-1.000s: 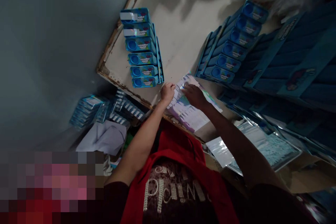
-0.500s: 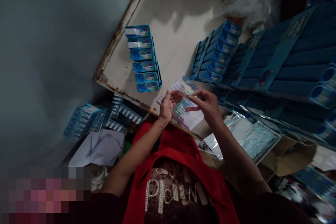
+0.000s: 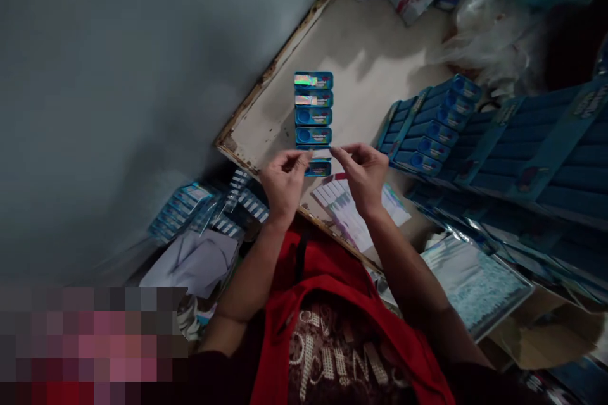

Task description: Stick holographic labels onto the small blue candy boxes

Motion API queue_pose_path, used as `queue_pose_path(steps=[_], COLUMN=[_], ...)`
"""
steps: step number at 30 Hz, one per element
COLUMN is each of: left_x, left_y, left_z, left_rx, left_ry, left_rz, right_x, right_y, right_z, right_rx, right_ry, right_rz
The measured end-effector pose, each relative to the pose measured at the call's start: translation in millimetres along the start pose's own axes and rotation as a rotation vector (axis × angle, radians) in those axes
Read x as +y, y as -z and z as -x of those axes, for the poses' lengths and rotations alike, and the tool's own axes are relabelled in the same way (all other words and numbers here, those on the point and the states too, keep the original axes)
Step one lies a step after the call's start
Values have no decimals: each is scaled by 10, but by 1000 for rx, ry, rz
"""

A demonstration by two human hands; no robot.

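The fingers of the left hand point(image 3: 285, 185) are pinching one end of a short whitish strip point(image 3: 322, 154), and the fingers of the right hand point(image 3: 365, 176) are closing on its other end, keeping it stretched between them. The strip is hovering over or touching the near part of a row of six blue Caramelo Macizo boxes point(image 3: 313, 135); which of the two, I cannot tell. The two far boxes are already carrying shiny strips, the next two are showing bare ends, and the near two are partly hidden by the hands and strip. Just to the near right, a sheet of labels point(image 3: 354, 218) is lying on the table point(image 3: 266, 123). Farther right, banded blue box stacks point(image 3: 536, 158) are standing, with clear plastic wrap point(image 3: 503, 38) crumpling beyond.
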State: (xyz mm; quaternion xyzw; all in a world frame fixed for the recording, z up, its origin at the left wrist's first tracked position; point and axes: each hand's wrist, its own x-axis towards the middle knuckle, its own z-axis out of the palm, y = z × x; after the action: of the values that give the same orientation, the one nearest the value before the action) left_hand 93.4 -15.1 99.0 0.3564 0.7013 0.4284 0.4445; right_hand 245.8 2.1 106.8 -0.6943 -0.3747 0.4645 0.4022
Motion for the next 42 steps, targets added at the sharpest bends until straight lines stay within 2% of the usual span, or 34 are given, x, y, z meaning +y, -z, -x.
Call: queue_pose_path(steps=[3,6,9,13,16,20,23,25,27,29,30,33,35,36,38,42], left_x=[-60,-144,-202,-286,-410,-649,-762,-737,-615,-424,-319,-64,15,26,7,-108], left_y=[87,49,-4,-36,-101,-287,-348,-277,-127,43,113,213,200,185,162,212], left_z=[-520,-901,-1095,-1176,-1201,-1222,-1195,-1121,-977,-774,-666,-411,-343,-338,-359,-405], left_rx=[41,31,4,7,-21,-96,-20,116,232,197,116,-223,-335,-339,-272,-110], left_ry=[-87,-108,-100,-72,23,274,421,372,190,20,-10,129,256,297,320,187], left_rz=[-72,-65,-42,5,133,441,485,403,303,240,234,339,435,470,505,429], right_x=[-17,-32,-43,-18,53,173,202,167,91,-15,-74,-254,-355,-394,-436,-348], right_y=[-353,-526,-583,-604,-621,-635,-591,-524,-443,-377,-359,-361,-378,-377,-346,-224], right_z=[-280,-541,-718,-817,-853,-908,-917,-887,-826,-743,-697,-556,-471,-434,-378,-338], right_rx=[37,53,73,40,9,127,108,45,-5,-45,-68,-139,-179,-204,-272,-403], right_ry=[110,159,176,154,138,121,95,91,103,118,122,124,105,88,49,-33], right_rz=[212,393,490,556,570,511,392,249,114,38,20,-17,-53,-73,-110,-165])
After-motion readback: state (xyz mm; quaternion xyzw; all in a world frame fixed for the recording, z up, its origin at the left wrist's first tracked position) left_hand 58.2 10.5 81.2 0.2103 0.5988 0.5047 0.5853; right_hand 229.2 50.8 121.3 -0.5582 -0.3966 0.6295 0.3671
